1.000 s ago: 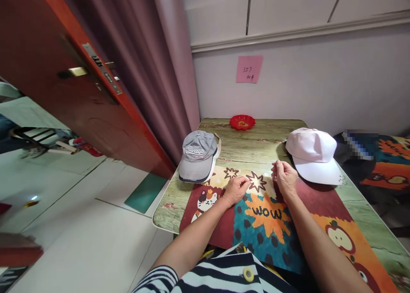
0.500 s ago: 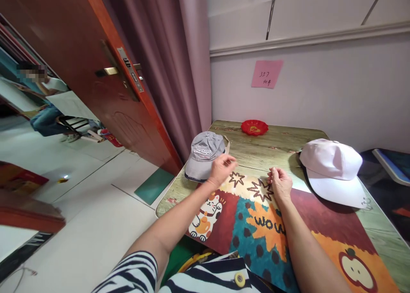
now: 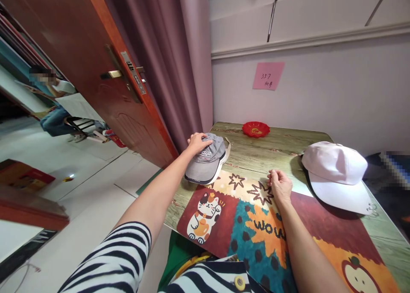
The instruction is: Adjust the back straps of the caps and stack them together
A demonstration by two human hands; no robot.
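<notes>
A grey cap with white lettering lies at the left end of the table. Over its crown rests my left hand, fingers bent around the top of the fabric. My right hand is curled above the patterned mat, fingertips pressed together; whether something small is between them is hidden. On the right stands a white cap, its brim toward the table's right edge and small metal rings on the brim. Neither hand touches the white cap.
A red scalloped dish sits at the back of the wooden table. Pink paper is stuck to the wall. To the left are a curtain and a door; beyond it a person sits.
My left hand has moved left and away from me onto the grey cap's crown, and the cap has shifted slightly. My right hand has stayed in place.
</notes>
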